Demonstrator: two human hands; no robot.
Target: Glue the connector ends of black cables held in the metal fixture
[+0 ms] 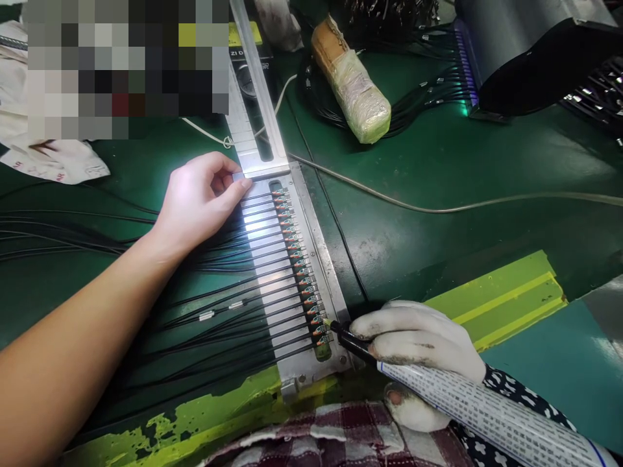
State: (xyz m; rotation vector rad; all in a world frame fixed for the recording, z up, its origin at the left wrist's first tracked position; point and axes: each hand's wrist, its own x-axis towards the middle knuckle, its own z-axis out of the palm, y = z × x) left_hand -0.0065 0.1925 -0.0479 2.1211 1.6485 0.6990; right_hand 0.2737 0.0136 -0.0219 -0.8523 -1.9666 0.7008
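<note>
My bare left hand (197, 198) has its thumb and curled fingers closed on the left edge of a long metal jig (285, 334), near the hinged bar. A row of black cables (263, 275) lies across the jig, their stripped ends showing small coloured wires at metal connectors (306, 281) along a slot. My right hand (423, 340), in a white glove with worn fingertips, grips a printed white glue tube (467, 402). The tube's black nozzle (354, 342) points left, its tip at the connectors near the jig's lower end.
Behind the jig lies a plastic-wrapped block (360, 94). A metal holder (540, 55) with black cables stands at the back right. A pale thin hose (413, 209) crosses the green table. Yellow tape (506, 301) marks the near side. White cloth (53, 159) lies at the left.
</note>
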